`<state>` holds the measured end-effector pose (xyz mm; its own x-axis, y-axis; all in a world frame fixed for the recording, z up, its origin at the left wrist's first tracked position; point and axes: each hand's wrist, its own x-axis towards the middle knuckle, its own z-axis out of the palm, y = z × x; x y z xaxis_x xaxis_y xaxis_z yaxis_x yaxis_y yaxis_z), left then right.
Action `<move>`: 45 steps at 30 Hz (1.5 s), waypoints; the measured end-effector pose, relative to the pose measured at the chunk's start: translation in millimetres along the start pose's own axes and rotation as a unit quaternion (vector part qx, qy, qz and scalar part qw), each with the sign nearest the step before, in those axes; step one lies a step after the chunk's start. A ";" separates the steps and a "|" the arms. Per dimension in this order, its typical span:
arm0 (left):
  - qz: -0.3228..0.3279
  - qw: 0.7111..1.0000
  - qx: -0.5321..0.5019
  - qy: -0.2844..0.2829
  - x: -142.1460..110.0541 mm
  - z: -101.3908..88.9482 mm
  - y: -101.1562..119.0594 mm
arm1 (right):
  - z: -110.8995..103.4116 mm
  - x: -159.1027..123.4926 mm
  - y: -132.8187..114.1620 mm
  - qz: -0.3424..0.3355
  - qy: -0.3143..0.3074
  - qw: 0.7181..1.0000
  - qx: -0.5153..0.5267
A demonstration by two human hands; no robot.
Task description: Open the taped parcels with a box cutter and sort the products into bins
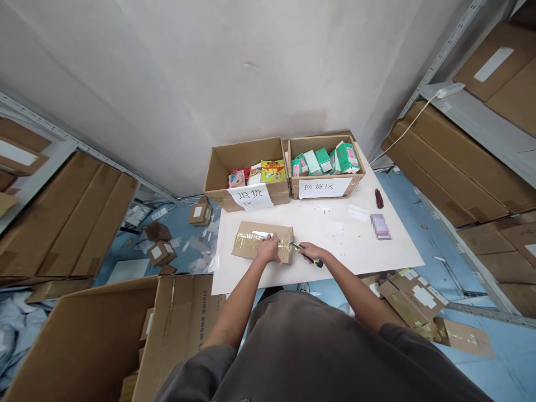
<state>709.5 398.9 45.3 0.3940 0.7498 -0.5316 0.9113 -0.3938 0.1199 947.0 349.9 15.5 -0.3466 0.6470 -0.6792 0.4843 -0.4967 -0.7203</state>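
Observation:
A taped cardboard box (247,237) lies on the white table (330,240) in front of me. My left hand (268,248) grips it near its right end, with the fingers over the taped top. My right hand (310,253) is closed around a yellow-and-black box cutter (315,261). The cutter's tip is at the box's right end, by the strip of clear tape. Whether the blade has gone into the tape is too small to tell.
Behind are two open cartons with paper signs, one with colourful packets (273,171), one with green boxes (324,159). A red-and-black tool (379,199) lies at the table's right. A large open carton (180,312) stands front left. Loaded shelves (481,111) flank both sides.

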 end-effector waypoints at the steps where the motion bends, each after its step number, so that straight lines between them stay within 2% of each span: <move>1: 0.002 1.000 0.002 0.000 0.1 -0.3 -0.6 | 2.1 2.1 3.2 -0.005 0.007 1.000 0.007; 5: 0.014 1.000 0.003 0.006 1.3 2.2 -5.3 | 12.3 10.0 14.0 -0.027 0.031 0.998 0.037; 8: 0.020 1.000 -0.004 0.002 5.7 4.5 -8.9 | 15.3 12.5 16.6 -0.031 0.008 0.997 0.065; 14: 0.019 0.999 0.009 -0.032 14.2 1.4 -9.3 | 8.5 13.5 12.2 -0.028 0.009 0.996 0.079; 18: 0.023 0.999 0.025 -0.024 11.9 -0.2 -8.2 | -13.7 14.2 4.4 -0.026 -0.035 0.999 -0.011; 23: 0.029 0.999 0.035 -0.022 12.2 0.5 -7.9 | -35.8 22.6 -24.7 -0.015 -0.031 0.987 -0.156; 26: 0.028 0.999 0.028 -0.021 14.0 2.2 -8.2 | -41.6 26.8 -38.2 0.012 -0.049 0.981 -0.185; 30: 0.026 0.999 0.008 -0.023 13.9 3.5 -8.5 | -46.1 25.9 -39.0 0.027 -0.083 0.977 -0.195; 33: 0.033 0.999 -0.003 -0.014 12.2 3.3 -8.8 | -41.2 20.4 -28.3 0.017 -0.085 0.979 -0.182; 40: 0.029 0.999 -0.017 -0.009 10.3 5.4 -10.0 | -10.5 2.2 7.5 -0.012 -0.002 0.994 -0.111; 45: 0.036 0.999 -0.013 0.009 8.9 5.4 -11.9 | 3.3 -1.4 6.2 -0.013 0.024 0.996 -0.090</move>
<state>701.5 407.3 34.6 0.4600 0.7297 -0.5059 0.8835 -0.4329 0.1789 947.8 344.0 11.5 -0.3242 0.6869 -0.6504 0.6136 -0.3705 -0.6973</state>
